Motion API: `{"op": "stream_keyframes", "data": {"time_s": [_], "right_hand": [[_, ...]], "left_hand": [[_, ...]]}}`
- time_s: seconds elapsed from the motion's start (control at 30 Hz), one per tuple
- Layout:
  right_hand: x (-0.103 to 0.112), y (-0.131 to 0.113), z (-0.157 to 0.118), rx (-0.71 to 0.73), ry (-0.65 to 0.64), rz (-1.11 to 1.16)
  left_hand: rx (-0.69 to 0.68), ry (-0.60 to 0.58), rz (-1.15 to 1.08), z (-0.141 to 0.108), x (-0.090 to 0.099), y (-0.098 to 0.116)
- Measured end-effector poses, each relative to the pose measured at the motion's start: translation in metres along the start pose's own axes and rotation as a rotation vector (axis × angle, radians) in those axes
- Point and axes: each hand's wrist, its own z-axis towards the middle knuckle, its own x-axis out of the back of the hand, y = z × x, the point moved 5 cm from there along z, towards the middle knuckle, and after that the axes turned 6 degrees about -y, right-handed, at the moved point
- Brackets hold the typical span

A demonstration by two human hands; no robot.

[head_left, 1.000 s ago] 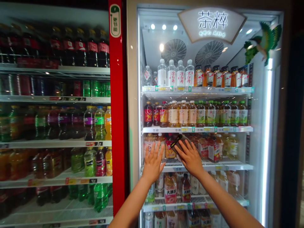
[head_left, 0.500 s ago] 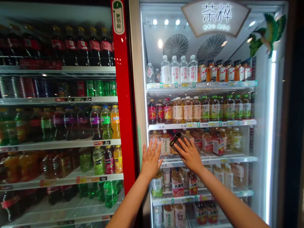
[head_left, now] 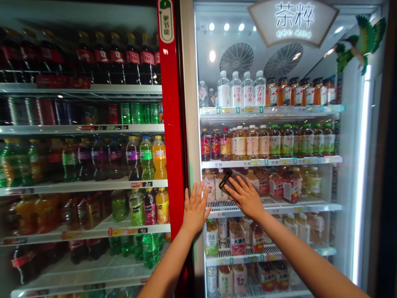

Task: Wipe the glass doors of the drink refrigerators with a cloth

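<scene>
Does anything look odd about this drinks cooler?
Two things: a dark cloth-like item under the right hand, which isn't a drink, and a green bird ornament high on the right side of the cooler.

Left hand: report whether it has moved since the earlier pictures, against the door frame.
Yes, leftward. The left hand now overlaps the inner edge of the pale door frame; earlier it lay clear to the frame's right.

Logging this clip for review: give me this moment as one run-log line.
left hand: open, raised beside door frame | right hand: fingers spread on dark item | nearest: bottles
</scene>
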Motion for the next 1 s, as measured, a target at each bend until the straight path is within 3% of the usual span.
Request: {"op": "stream_keyframes", "data": {"time_s": [0.07,0.17,0.27,0.33,0.43,0.53,0.67,0.77,0.9,1.0], "right_hand": [[0.002,0.012,-0.006,-0.041,-0.003,-0.020],[0.011,0.028,0.017,-0.199,0.055,-0.026],[0.014,0.012,0.049,-0.239,0.104,-0.007],[0.010,-0.012,0.054,-0.153,0.094,0.003],[0.001,-0.043,0.037,0.112,0.037,0.004],[0.001,-0.045,0.028,0.278,0.006,-0.008],[0.015,-0.029,0.063,0.052,0.054,-0.002],[0.014,-0.043,0.075,-0.020,0.049,0.035],[0.000,-0.077,0.054,0.331,-0.041,0.094],[0.002,-0.078,0.054,0.489,-0.068,0.111]], "left_hand": [[0.000,-0.019,0.000,-0.003,0.001,-0.005],[0.016,-0.039,-0.008,-0.007,0.004,-0.014],[0.029,-0.034,-0.009,-0.009,0.008,-0.021],[0.033,-0.024,-0.004,-0.011,0.010,-0.025],[0.031,-0.011,0.004,-0.019,0.013,-0.031],[0.024,0.002,0.007,-0.028,0.018,-0.039],[0.056,0.005,0.008,-0.032,0.026,-0.045],[0.079,-0.009,0.013,-0.032,0.031,-0.045],[0.080,-0.012,0.018,-0.037,0.037,-0.047],[0.090,-0.013,0.027,-0.041,0.040,-0.053]]}}
